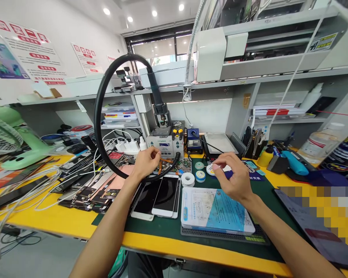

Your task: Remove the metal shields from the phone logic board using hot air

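Observation:
My left hand [146,163], its fingers curled together, is over the circuit boards [184,165] in front of the hot air rework station [164,146]. Whatever it may pinch is hidden. Thumb and fingertips of my right hand [233,175] are bent close together beside a small round white tin [210,169]; I cannot make out anything between them. Left of that tin are a roll with a blue edge [200,176] and a white spool [188,179]. Below the right hand lies a flat blue-and-white plastic case [216,210]. White-framed phone screens [165,195] lie near my left forearm.
A thick black hose [97,116] loops above my left forearm to the hot air handle [156,90]. Stacked phone parts [104,189] and white cables [43,193] cover the left side. At right are a dark tablet-like panel [310,227] and a clear bottle [321,143].

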A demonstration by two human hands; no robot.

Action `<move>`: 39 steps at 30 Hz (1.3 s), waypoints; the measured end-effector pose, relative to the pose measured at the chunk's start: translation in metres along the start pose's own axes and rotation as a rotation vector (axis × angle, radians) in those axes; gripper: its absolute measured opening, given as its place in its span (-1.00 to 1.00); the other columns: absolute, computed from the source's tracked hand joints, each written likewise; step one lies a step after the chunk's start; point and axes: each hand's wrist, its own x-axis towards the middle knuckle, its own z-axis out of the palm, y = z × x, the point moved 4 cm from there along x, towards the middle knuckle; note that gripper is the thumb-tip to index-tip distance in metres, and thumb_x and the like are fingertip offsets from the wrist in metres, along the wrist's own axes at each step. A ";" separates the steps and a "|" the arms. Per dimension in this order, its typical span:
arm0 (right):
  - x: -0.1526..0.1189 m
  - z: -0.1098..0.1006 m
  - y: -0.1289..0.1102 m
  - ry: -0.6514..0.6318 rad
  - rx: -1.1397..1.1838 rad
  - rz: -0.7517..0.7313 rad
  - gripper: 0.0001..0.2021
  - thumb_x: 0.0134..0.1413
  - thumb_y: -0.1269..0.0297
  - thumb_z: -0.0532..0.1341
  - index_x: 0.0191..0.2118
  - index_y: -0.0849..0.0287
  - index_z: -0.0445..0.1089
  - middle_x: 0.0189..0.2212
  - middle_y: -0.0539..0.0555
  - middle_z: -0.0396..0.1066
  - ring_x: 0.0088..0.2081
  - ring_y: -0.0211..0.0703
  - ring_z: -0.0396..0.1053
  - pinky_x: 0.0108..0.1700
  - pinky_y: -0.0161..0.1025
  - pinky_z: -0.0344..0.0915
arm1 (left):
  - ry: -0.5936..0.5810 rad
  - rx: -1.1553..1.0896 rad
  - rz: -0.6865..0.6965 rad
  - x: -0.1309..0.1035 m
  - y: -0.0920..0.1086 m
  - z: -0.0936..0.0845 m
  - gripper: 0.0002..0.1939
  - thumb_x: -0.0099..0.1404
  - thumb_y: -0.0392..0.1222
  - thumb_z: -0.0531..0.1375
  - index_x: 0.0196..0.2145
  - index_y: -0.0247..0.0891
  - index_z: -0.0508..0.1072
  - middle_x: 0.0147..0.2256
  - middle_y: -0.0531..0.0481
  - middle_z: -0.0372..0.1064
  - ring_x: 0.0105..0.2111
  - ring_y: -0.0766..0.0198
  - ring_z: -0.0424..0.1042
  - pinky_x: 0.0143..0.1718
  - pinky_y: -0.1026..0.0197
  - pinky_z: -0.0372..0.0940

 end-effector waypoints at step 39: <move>-0.003 0.006 0.003 -0.005 0.031 0.007 -0.90 0.23 0.34 0.26 -0.35 0.13 0.41 -0.38 0.04 0.40 -0.39 -0.13 0.34 -0.37 -0.15 0.29 | -0.006 0.503 -0.289 -0.002 -0.025 -0.019 -0.66 0.43 -0.06 0.23 0.06 -0.31 0.44 0.04 -0.16 0.42 0.00 0.09 0.47 0.03 -0.09 0.43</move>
